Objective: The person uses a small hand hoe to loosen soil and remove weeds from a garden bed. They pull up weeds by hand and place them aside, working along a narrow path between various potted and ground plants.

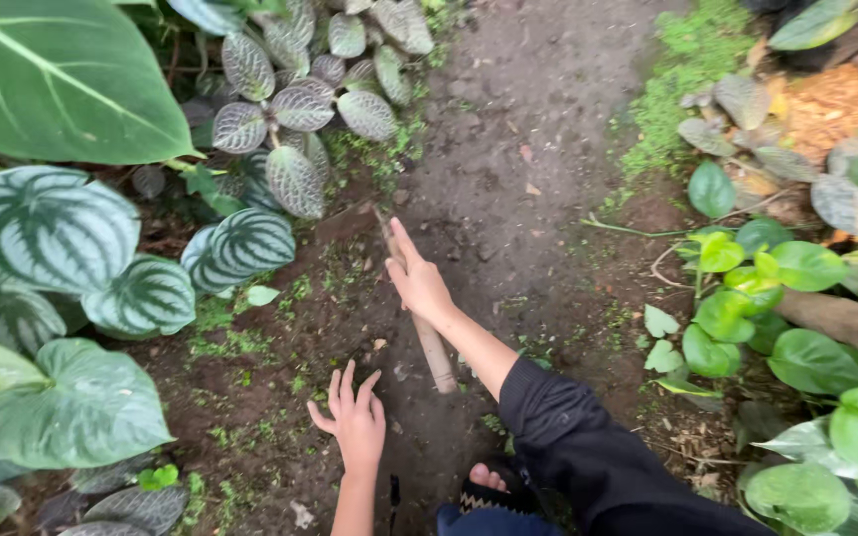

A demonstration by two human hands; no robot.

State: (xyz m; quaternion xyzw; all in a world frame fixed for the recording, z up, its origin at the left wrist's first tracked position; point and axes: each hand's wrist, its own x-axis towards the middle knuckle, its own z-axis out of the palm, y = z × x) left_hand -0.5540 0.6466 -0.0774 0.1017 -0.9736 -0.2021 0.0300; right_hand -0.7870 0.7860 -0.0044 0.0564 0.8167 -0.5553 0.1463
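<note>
My right hand, in a black sleeve, reaches forward over a wooden tool handle that lies on the bare soil. Its fingers are stretched out flat on the handle's upper part, and they do not look wrapped around it. A dark flat blade shows at the far end of the handle, by the striped plants. My left hand hovers low over the dark soil with its fingers spread and holds nothing.
A dirt path runs ahead between plant beds. Striped round-leaved plants and a large veined leaf crowd the left. Green leafy plants and moss line the right. My sandalled foot shows at the bottom.
</note>
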